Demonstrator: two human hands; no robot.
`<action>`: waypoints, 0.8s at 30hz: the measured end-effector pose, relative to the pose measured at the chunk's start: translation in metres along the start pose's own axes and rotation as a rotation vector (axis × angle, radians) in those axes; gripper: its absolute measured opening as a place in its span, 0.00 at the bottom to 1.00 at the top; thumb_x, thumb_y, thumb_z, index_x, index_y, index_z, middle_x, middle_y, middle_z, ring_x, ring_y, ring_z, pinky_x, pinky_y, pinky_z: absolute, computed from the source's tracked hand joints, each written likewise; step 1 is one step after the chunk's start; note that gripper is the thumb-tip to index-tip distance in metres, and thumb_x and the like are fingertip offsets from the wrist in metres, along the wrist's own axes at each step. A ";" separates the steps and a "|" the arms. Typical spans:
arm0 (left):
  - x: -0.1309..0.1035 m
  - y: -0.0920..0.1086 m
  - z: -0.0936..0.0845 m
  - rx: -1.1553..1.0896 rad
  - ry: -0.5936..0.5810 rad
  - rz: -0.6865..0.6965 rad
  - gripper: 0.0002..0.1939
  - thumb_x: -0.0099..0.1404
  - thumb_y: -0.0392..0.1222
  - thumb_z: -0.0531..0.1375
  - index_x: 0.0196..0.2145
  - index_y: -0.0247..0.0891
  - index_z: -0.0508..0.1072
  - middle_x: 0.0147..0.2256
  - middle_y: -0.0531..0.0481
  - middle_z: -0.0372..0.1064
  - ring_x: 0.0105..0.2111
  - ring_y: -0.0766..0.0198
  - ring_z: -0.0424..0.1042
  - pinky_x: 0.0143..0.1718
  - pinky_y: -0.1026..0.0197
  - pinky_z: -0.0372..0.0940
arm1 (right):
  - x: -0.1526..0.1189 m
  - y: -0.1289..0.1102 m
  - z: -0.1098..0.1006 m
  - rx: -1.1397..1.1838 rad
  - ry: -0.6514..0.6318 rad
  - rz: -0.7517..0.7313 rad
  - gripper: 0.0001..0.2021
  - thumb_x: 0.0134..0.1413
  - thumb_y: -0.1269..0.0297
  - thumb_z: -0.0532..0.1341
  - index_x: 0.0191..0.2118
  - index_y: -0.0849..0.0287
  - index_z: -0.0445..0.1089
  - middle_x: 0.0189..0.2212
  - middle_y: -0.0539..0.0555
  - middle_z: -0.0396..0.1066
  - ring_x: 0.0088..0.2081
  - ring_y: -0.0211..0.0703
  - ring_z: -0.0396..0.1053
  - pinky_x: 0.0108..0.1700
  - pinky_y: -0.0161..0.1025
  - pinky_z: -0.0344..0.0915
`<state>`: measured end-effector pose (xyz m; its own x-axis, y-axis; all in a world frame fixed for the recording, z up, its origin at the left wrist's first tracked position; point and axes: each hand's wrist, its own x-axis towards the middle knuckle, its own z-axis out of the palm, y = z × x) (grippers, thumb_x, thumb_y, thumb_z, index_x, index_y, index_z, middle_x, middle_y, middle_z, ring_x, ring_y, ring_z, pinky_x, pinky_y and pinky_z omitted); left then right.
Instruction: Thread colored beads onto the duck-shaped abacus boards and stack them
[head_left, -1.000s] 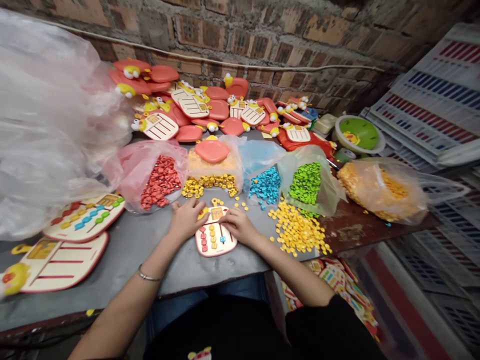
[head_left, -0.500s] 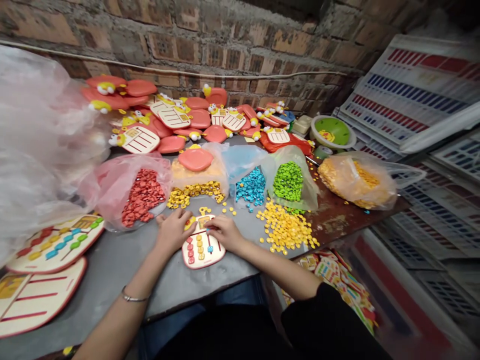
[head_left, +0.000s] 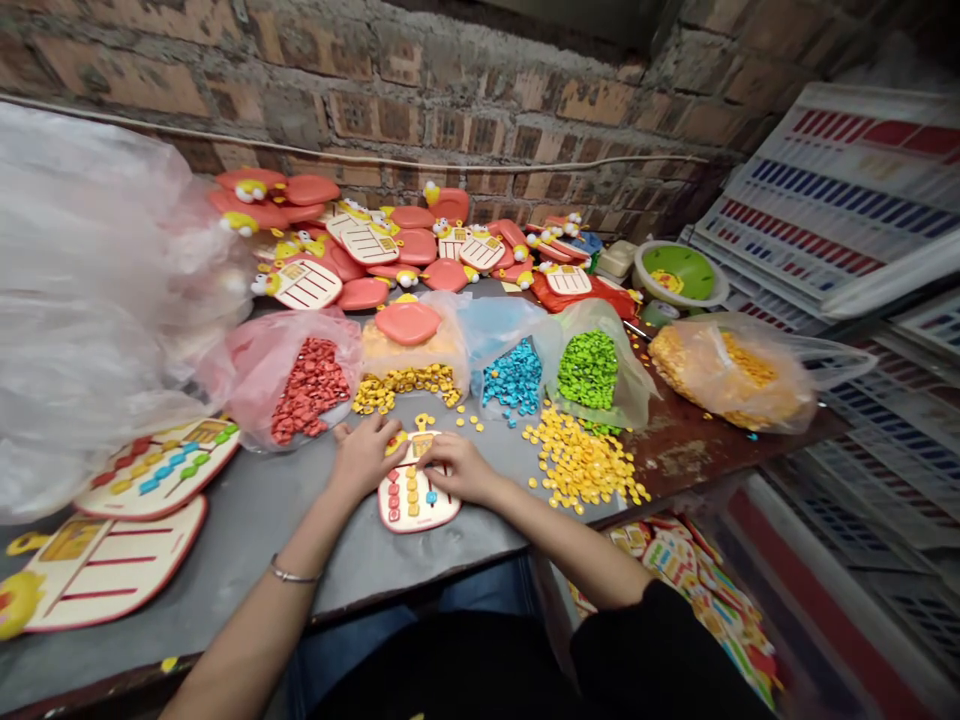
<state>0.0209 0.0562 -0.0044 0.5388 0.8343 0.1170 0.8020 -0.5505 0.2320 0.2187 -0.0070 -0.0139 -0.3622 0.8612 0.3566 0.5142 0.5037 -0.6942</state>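
Note:
A cream board with a red rim lies on the grey table at the centre. Red and yellow pieces fill two of its slots, and a blue piece sits in the third. My left hand grips the board's upper left edge, beside its yellow head. The fingers of my right hand are pinched together over the board's slots; whatever is between them is hidden. Behind the board are bags of red pieces, gold pieces, blue pieces and green pieces.
Loose yellow pieces are spread right of the board. Two larger boards lie at the left by a plastic bag. Pink boards are piled along the brick wall. A green bowl and a tied bag stand at the right.
The camera view has shifted, moving most of the scene to the right. My right hand has moved slightly up the board, its fingers still pinched. My left hand keeps its place at the board's edge.

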 end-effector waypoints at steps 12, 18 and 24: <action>0.000 0.000 0.002 -0.027 -0.016 0.016 0.12 0.66 0.49 0.54 0.41 0.43 0.73 0.39 0.46 0.68 0.42 0.53 0.69 0.41 0.54 0.53 | -0.010 -0.010 -0.015 -0.025 -0.142 -0.033 0.11 0.53 0.62 0.66 0.42 0.58 0.73 0.38 0.55 0.71 0.44 0.45 0.68 0.49 0.44 0.65; 0.000 0.001 0.002 -0.035 -0.035 -0.008 0.13 0.67 0.50 0.54 0.41 0.43 0.72 0.40 0.46 0.68 0.41 0.53 0.69 0.43 0.51 0.52 | -0.039 -0.022 -0.013 -0.185 -0.125 0.000 0.46 0.38 0.44 0.72 0.62 0.56 0.58 0.61 0.67 0.55 0.63 0.62 0.51 0.61 0.62 0.54; 0.000 0.002 0.001 -0.034 -0.047 -0.018 0.13 0.66 0.51 0.54 0.42 0.43 0.72 0.41 0.46 0.67 0.42 0.53 0.68 0.44 0.51 0.52 | -0.049 -0.029 -0.001 -0.137 -0.080 -0.055 0.33 0.48 0.50 0.69 0.58 0.56 0.63 0.54 0.65 0.66 0.58 0.59 0.60 0.59 0.60 0.59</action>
<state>0.0226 0.0552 -0.0052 0.5365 0.8412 0.0672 0.8029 -0.5333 0.2663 0.2225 -0.0641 -0.0102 -0.4511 0.8264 0.3370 0.5909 0.5596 -0.5811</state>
